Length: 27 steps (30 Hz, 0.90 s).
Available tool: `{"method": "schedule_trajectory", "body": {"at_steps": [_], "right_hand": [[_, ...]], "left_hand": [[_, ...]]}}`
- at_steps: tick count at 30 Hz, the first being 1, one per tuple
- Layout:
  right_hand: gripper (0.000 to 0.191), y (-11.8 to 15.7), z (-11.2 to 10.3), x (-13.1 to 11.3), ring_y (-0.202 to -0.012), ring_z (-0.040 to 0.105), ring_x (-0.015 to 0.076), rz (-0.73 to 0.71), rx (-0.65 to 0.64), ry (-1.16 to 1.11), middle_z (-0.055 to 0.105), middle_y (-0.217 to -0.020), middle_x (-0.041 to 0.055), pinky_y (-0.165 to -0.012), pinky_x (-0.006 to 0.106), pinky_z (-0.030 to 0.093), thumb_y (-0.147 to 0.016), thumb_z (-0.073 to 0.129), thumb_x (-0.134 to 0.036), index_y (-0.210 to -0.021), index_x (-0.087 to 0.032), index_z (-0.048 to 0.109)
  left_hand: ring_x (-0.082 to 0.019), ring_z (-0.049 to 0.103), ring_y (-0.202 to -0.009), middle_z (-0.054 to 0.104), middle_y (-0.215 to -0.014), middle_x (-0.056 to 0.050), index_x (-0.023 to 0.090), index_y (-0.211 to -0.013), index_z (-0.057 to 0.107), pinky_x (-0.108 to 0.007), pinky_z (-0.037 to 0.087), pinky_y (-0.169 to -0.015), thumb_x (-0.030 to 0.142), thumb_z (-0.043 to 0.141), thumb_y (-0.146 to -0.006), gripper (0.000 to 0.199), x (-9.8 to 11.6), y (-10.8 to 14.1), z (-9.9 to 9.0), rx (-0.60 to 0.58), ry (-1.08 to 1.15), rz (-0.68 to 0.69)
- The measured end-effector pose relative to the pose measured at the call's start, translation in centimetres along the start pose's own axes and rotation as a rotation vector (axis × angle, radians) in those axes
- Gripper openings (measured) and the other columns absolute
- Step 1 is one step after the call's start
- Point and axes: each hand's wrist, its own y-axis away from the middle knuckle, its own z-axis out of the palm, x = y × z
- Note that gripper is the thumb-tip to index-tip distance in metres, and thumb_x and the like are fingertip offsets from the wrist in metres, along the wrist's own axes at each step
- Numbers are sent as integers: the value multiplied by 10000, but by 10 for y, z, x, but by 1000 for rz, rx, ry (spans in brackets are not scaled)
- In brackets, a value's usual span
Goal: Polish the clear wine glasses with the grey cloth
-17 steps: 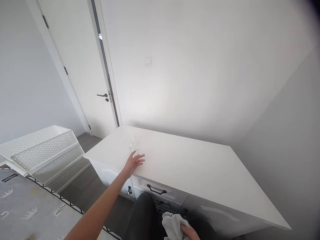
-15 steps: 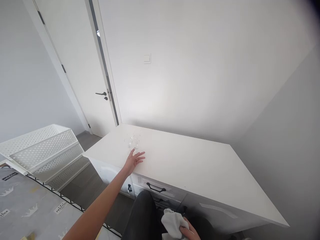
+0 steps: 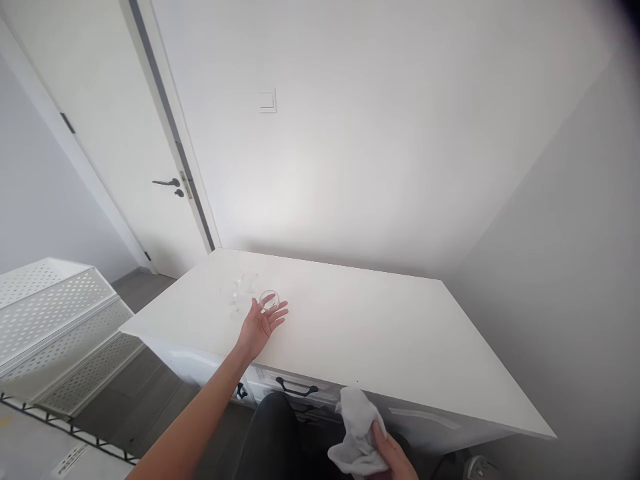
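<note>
Two hands in work: glass in the left, cloth in the right.

Left hand: over the white cabinet top, toward its left end, palm turned up. It has a clear glass between thumb and fingers, round rim showing; fingers are visible through it. The other fingers are spread apart, pointing right. Can't tell whether the glass also touches the surface.

More clear glassware sits just beside, left of and beyond the held piece. Outlines are faint against the white; can't give a count.

Right hand: low, in front of the cabinet's near edge, clamped on a bunched pale cloth. Thumb lies over the cloth; the other fingers are mostly hidden, can't tell their spacing. Upper part of the cloth overlaps the cabinet front in view; contact unclear.

Around: dark drawer handle on the cabinet front, below the top's near edge. Dark-clothed knee close to the drawers. White perforated rack at left, apart from the cabinet. Door behind it with a dark lever handle. Light switch on the wall above the cabinet.
</note>
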Motion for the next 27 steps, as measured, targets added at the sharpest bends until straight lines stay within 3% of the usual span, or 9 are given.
{"method": "schedule_trajectory", "body": {"at_steps": [5, 9, 13, 16, 20, 23, 27], "right_hand": [[531, -20, 43, -68, -1228, 712, 341, -90, -225, -90, 781, -1254, 115, -997, 428, 618, -766, 938, -500, -1173, -182, 812], [480, -77, 91, -129, -1177, 709, 301, -186, -164, -71, 766, -1262, 119, -971, 408, 624, -701, 966, -422, -1076, -167, 809], [410, -158, 136, -169, -966, 688, 245, -477, 1, 105, 757, -1095, 95, -775, 345, 589, -796, 835, -523, -1017, -184, 770], [428, -215, 157, -178, -762, 582, 196, -734, 180, 305, 663, -812, 40, -679, 320, 489, -879, 691, -617, -838, -191, 679], [536, -260, 170, -175, -657, 472, 174, -910, 157, 512, 544, -670, 2, -621, 315, 409, -924, 574, -719, -757, -210, 578], [511, -268, 173, -173, -723, 545, 199, -925, 21, 600, 618, -754, 33, -667, 327, 445, -954, 572, -697, -840, -200, 605], [394, -264, 169, -178, -935, 649, 218, -861, -304, 479, 682, -1039, 49, -794, 332, 528, -956, 665, -582, -1112, -242, 543]], "left_hand": [[-293, 734, -1249, 723, -1342, -143, 261, -1430, 553, -427, 562, -1098, 545, 677, -1014, 519, -12, -52, 42, -117, -35, 18], [-298, 745, -1225, 716, -1267, -79, 290, -1321, 562, -486, 503, -1164, 520, 789, -941, 499, -37, -120, 70, -188, -85, 101], [-289, 785, -1098, 716, -1201, -91, 260, -1293, 570, -471, 576, -1032, 601, 767, -925, 538, -72, -174, 86, -171, -184, 145], [-287, 802, -1018, 712, -1175, -108, 242, -1299, 576, -450, 621, -927, 651, 729, -928, 573, -96, -193, 88, -80, -271, 192], [-243, 811, -942, 691, -1100, -64, 248, -1273, 608, -432, 640, -942, 616, 770, -905, 545, -113, -199, 85, 7, -451, 300], [-213, 801, -919, 699, -1045, -40, 261, -1266, 619, -396, 652, -924, 599, 758, -916, 506, -116, -201, 86, -31, -547, 332], [-191, 782, -816, 692, -953, -25, 249, -1220, 654, -387, 686, -846, 608, 781, -889, 504, -114, -201, 91, -25, -578, 291]]}}
